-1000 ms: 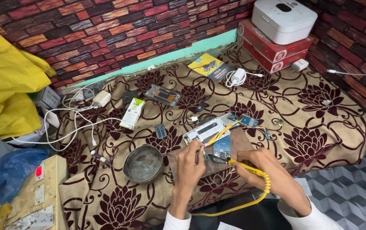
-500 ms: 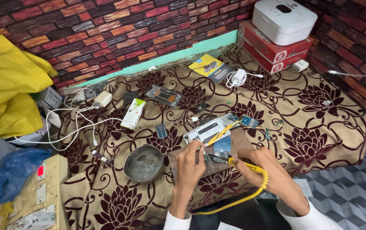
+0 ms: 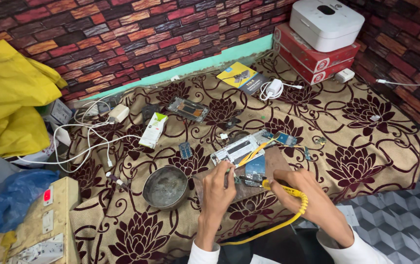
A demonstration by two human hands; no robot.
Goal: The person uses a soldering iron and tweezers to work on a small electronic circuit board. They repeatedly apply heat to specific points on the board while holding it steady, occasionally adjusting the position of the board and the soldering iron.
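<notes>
Red flat boxes are stacked at the far right corner of the floral cloth, with a white rounded device on top. A yellow-and-black card package lies near the far edge, and a small white-green box left of centre. The left hand pinches a thin tool over a small board on a brown work mat at the near edge. The right hand grips a yellow-corded soldering iron, its tip at the board. A metal bowl sits just left of the left hand. The right half of the cloth is mostly open, while the left edge is crowded with white cables.
</notes>
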